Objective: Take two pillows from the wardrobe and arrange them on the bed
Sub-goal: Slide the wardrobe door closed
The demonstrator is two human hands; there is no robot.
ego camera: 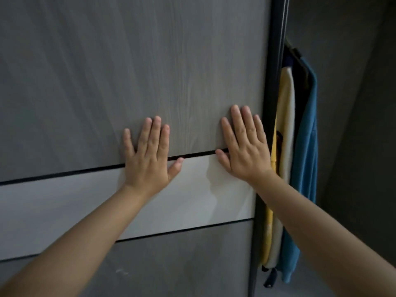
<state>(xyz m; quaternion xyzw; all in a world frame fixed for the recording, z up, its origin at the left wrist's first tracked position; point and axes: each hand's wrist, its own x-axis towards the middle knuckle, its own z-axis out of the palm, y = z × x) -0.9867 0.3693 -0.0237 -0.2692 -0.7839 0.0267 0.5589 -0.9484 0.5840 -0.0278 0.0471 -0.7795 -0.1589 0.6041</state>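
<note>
A grey wood-grain sliding wardrobe door with a white band across its middle fills most of the view. My left hand lies flat on it, fingers spread, across the dark seam between grey and white. My right hand is pressed flat beside it, close to the door's dark right edge. Neither hand holds anything. To the right of that edge the wardrobe stands open a little. No pillows and no bed are in view.
Inside the open gap hang clothes: a yellow garment, a cream one and a blue one. A dark grey wardrobe side wall lies further right.
</note>
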